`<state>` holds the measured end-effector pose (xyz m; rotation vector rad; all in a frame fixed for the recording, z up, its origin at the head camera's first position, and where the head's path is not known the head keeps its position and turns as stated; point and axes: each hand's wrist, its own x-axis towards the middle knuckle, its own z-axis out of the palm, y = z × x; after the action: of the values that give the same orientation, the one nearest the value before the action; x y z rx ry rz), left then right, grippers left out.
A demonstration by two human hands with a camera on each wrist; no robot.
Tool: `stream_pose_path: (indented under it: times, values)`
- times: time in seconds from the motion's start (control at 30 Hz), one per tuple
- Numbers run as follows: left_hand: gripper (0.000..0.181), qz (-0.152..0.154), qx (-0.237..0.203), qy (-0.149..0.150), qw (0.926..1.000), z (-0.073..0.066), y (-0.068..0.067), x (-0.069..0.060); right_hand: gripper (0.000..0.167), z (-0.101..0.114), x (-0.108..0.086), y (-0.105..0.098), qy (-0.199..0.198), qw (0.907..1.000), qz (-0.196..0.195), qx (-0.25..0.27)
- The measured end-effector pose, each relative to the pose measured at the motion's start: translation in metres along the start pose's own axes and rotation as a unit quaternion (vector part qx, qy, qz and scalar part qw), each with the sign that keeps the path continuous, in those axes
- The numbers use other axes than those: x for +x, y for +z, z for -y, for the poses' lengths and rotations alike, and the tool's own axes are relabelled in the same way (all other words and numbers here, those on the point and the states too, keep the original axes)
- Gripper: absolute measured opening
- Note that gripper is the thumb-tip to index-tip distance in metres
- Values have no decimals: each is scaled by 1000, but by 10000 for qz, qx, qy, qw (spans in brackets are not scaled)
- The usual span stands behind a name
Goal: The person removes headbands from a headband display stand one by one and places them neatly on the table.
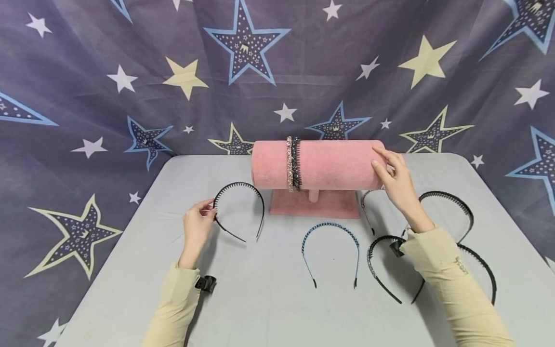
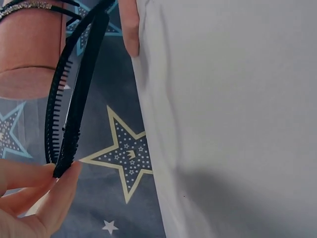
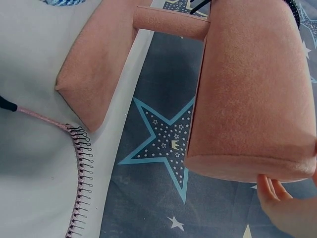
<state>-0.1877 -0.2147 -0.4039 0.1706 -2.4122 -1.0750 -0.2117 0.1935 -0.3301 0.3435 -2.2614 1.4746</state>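
My left hand (image 1: 199,226) pinches a black toothed headband (image 1: 239,183) by one side, left of the pink display stand; the left wrist view shows thumb and fingers on the black headband (image 2: 78,106). At the right end of the stand's padded roll (image 1: 338,165), my right hand (image 1: 396,182) holds the end, thumb in front and fingers over the top. Part of the right hand (image 3: 290,210) shows at the roll's end in the right wrist view. Round the roll's left part sit a glittery headband (image 1: 289,164) and a dark toothed headband (image 1: 297,164).
A blue headband (image 1: 330,224) lies on the grey-white table in front of the stand's base (image 1: 314,205). Several more headbands lie at the right, partly under my right arm, including a black one (image 1: 470,212). A starry curtain (image 1: 269,96) hangs behind the table.
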Motion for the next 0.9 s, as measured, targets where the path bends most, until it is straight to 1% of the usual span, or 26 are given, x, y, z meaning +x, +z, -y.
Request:
stream_pose_path:
  times: [0.1, 0.2, 0.3, 0.47, 0.73, 0.9]
  values:
    - [25, 336, -68, -113, 9993, 0, 1, -1, 37, 0, 0, 0, 4, 10000, -2, -32]
    - [25, 699, -185, -243, 9971, 0, 1, -3, 37, 1, 0, 0, 6, 10000, 0, -36]
    - [26, 1059, -362, -402, 9929, 1, 2, -5, 37, 1, 0, 0, 9, 10000, 0, -34]
    - [27, 1496, -539, -600, 9854, 2, 3, -7, 37, 1, 0, 0, 6, 10000, -3, -29]
    - [29, 2165, -644, -655, 9720, 4, 6, -11, 37, 0, -1, 0, 34, 10000, -25, 22]
    - [30, 2469, -653, -697, 9643, 3, 10, -14, 37, 0, -1, 0, 15, 10000, -39, 10]
